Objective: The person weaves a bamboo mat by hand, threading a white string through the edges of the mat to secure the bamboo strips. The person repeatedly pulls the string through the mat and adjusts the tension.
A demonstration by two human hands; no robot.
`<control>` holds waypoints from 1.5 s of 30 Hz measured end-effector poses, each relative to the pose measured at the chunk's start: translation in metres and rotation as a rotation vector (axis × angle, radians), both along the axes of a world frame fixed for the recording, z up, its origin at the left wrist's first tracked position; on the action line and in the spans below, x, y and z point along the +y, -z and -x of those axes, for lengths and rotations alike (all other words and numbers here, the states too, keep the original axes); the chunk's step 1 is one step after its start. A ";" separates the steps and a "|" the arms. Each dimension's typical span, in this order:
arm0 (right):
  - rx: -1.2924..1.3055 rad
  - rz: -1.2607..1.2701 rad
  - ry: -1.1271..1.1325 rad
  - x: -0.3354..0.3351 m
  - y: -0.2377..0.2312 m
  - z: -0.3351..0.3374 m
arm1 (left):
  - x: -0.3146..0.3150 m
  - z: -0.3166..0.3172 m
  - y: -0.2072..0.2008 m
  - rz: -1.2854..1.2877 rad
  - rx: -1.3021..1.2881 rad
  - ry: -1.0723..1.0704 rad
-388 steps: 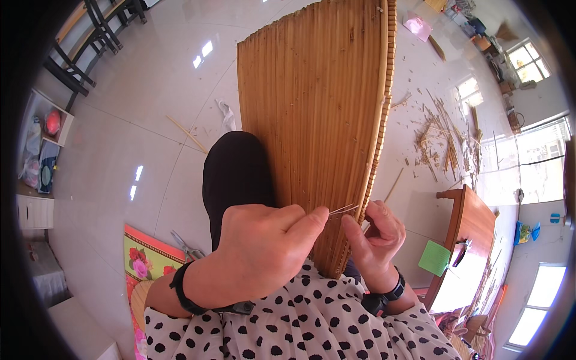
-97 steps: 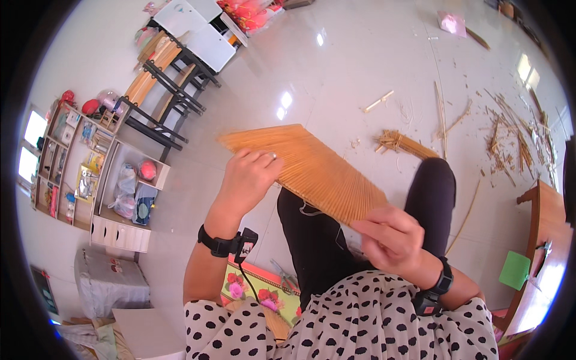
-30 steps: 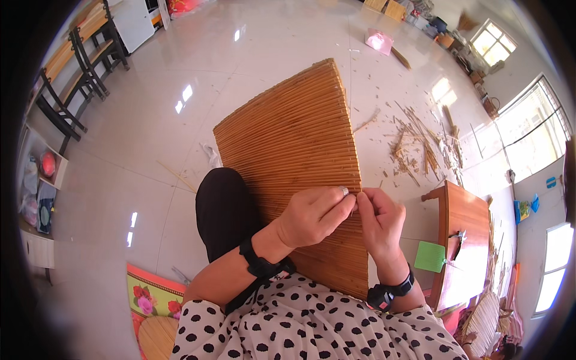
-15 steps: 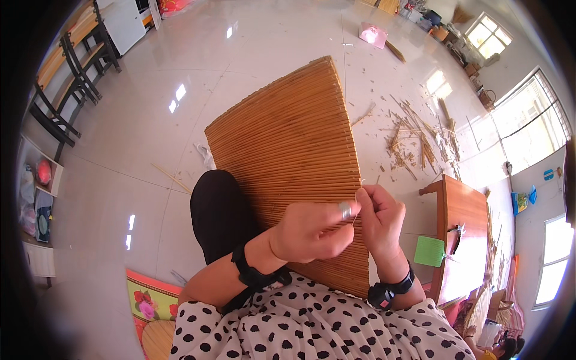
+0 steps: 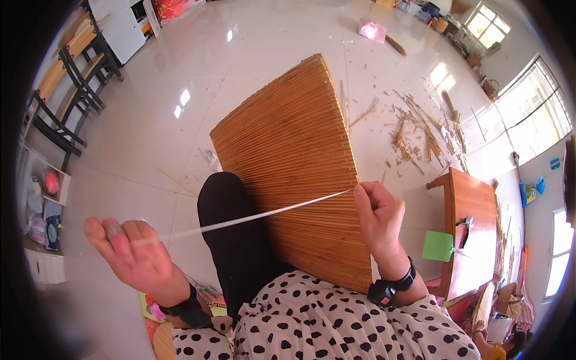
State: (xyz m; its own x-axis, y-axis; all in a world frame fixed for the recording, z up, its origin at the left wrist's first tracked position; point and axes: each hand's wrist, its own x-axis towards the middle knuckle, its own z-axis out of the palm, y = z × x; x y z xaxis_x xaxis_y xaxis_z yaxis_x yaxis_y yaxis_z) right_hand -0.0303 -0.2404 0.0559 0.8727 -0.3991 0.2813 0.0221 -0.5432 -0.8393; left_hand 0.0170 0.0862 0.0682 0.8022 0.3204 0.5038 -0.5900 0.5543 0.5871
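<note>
A brown panel of thin reed or bamboo strips laid side by side, like a mat (image 5: 288, 138), leans over my lap, tilted away. Its right edge is pinched between the thumb and fingers of my right hand (image 5: 381, 219). A taut white thread (image 5: 264, 214) runs from that edge, near my right thumb, across the mat and my dark-trousered knee to my left hand (image 5: 137, 255). My left hand is out at the far left, somewhat blurred, with its fingers curled on the thread and a silvery band on one finger. Whether it also holds a needle cannot be made out.
Strips and scraps (image 5: 420, 132) litter the floor at the right. A wooden table (image 5: 474, 204) stands at the right, with a green fly swatter (image 5: 438, 246) at its edge. Chairs (image 5: 75, 90) and a shelf (image 5: 45, 210) line the left. Part of another person shows lower right.
My left hand has swung from the mat's right edge far out to the left, drawing the white thread out into a long line. My right hand stays at the edge.
</note>
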 end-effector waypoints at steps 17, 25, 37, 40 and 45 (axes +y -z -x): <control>-0.052 -0.038 -0.038 0.010 -0.002 0.001 | -0.180 -0.005 0.026 -1.022 0.006 0.185; -0.070 0.000 -0.086 0.009 0.000 0.002 | -0.115 -0.030 0.005 -0.825 0.363 1.272; -0.154 0.055 -0.162 0.012 0.007 -0.006 | -0.117 -0.016 0.011 -0.521 0.075 0.906; -0.158 0.093 -0.145 0.009 0.005 -0.005 | -0.122 -0.013 0.000 -0.907 -0.189 0.658; -0.150 0.092 -0.137 0.007 0.003 -0.005 | -0.127 -0.009 -0.002 -0.984 -0.226 0.519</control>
